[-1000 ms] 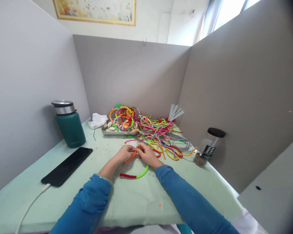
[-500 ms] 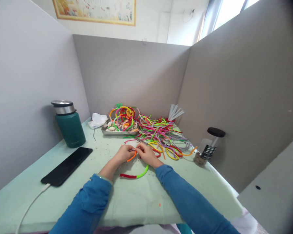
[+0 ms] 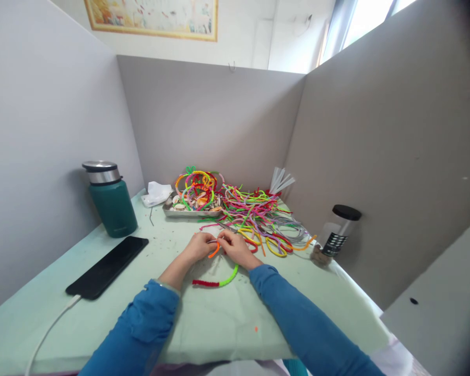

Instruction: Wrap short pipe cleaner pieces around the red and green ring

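Note:
My left hand [image 3: 199, 247] and my right hand [image 3: 237, 248] meet over the middle of the table, fingertips almost touching. Between them is an orange pipe cleaner [image 3: 214, 251], its loose end curving down and to the left. A thin pale purple strand shows at my left fingertips; whether it joins the orange one I cannot tell. Both hands are closed in a pinch. Just below them on the cloth lies a curved pipe cleaner piece [image 3: 219, 284], dark red on the left and bright green on the right. Scissors [image 3: 226, 227] lie partly hidden behind my right hand.
A metal tray [image 3: 191, 213] holds shells and pipe-cleaner loops. Beside it spreads a heap of coloured pipe cleaners [image 3: 254, 206]. A green bottle [image 3: 113, 206] and a black phone [image 3: 107, 266] with a cable are at left, a black-lidded jar [image 3: 337, 235] at right. Grey partitions surround the table.
The loose orange end has swung slightly to the right and now looks shorter and more curled in. Both hands stay in nearly the same place.

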`<state>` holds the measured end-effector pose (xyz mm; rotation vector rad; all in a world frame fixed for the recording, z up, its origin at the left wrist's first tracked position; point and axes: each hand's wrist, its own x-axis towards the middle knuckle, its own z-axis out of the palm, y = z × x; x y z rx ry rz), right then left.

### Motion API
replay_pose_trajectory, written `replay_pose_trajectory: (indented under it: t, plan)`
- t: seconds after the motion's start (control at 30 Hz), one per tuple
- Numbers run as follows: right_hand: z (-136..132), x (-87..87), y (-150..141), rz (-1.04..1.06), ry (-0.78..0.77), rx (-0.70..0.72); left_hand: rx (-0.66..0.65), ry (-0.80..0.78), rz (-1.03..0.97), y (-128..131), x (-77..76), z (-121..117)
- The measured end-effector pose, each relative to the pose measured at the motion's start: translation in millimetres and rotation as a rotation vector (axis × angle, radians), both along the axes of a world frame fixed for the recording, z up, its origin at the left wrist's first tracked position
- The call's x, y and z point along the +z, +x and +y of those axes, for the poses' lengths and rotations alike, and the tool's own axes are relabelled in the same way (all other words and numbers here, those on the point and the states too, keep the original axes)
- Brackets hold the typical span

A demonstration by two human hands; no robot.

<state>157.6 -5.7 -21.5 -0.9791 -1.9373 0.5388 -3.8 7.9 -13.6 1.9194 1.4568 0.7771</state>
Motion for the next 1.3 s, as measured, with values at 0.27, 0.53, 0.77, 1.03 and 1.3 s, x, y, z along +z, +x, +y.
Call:
replay_pose_trajectory:
  t: [0.27, 0.53, 0.77, 1.03, 1.3]
  plan:
    - [0.5, 0.1, 0.4, 0.01, -0.007, 0.012, -0.009, 0.013, 0.016, -2.4, -5.4, 3.8]
    - [0.6, -0.1, 0.6, 0.012, -0.014, 0.008, -0.014, 0.022, 0.025, -1.2, -0.1, 0.9]
    - [0.6, -0.1, 0.3, 0.02, -0.012, 0.008, -0.024, 0.036, 0.012, -1.8, -1.1, 2.3]
    - [1.0, -1.5, 0.6, 0.025, -0.026, 0.005, -0.055, 0.076, 0.036, -2.7, -4.0, 5.4]
    - [1.0, 0.5, 0.5, 0.019, -0.021, 0.022, -0.045, 0.072, 0.051, -2.8, -3.8, 5.4]
